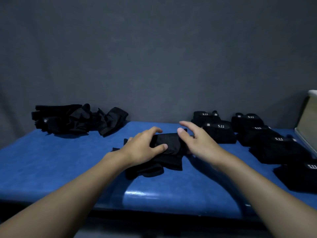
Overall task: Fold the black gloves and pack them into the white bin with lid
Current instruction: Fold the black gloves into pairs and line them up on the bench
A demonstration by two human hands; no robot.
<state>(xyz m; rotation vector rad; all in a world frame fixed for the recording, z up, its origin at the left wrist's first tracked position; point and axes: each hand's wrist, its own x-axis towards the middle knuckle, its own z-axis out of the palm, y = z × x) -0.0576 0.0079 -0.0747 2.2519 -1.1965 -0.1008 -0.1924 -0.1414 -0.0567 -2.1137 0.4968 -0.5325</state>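
A black glove (169, 143) lies partly folded on the blue table (51, 160), near the middle. My left hand (144, 146) grips its folded part, fingers curled over the far edge and thumb on the near side. My right hand (195, 140) hovers at the glove's right end with fingers spread and relaxed, thumb touching the fabric. A heap of unfolded black gloves (75, 121) lies at the back left. Several folded gloves with white "5.11" labels (221, 131) sit in rows at the right. The white bin (307, 121) shows only partly at the right edge.
A grey cloth backdrop (154, 57) rises behind the table. The table's front edge (154, 205) runs close to my forearms. More folded gloves (300, 177) reach toward the front right corner.
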